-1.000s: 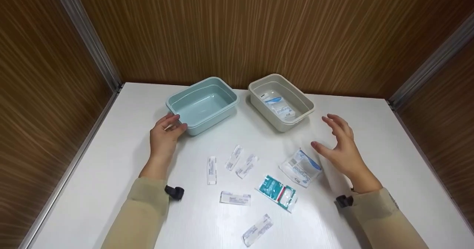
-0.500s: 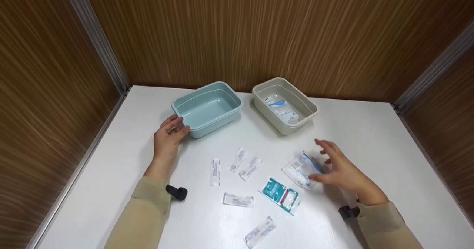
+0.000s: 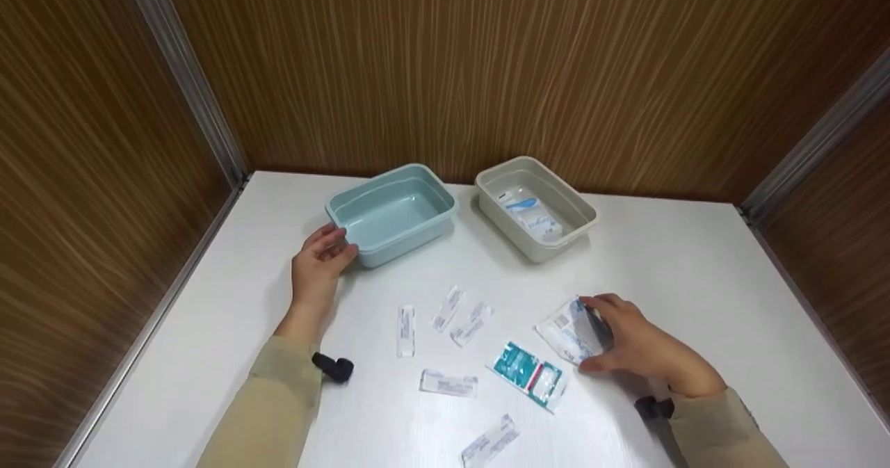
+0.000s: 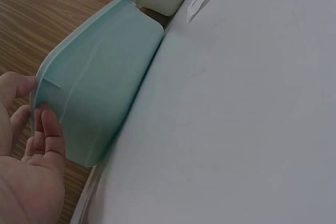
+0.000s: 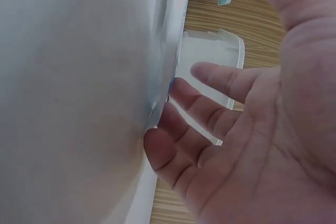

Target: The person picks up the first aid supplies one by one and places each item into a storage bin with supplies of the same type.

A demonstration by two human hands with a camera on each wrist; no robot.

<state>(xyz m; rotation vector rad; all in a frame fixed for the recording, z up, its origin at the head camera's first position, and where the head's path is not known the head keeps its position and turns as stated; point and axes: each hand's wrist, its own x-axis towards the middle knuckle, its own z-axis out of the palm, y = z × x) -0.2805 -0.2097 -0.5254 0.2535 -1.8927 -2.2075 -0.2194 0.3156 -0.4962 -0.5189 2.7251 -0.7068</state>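
A flat, glossy white packet [image 3: 564, 330] lies askew on the tabletop [image 3: 375, 412], one corner pointing toward the wood-grain wall [image 3: 417, 71], its long axis obscured. The right hand [image 3: 636, 343] spans it, grip pinching or not I can't tell; the left hand [image 3: 316, 266] pinches a smooth blue tub [image 3: 411, 241] by its rim.

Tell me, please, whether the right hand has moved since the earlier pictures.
Yes, the right hand has moved away from the beige bin, down to the white packet.

White table, wood-grain panels around it.
The table [image 3: 674, 266] meets a brown back panel [image 3: 431, 65], flanked by a left panel [image 3: 76, 176] and a right panel [image 3: 834, 200]. Grey left post [image 3: 191, 78] and right post [image 3: 820, 140] line the corners; a metal strip [image 3: 113, 384] edges the tabletop's left side.
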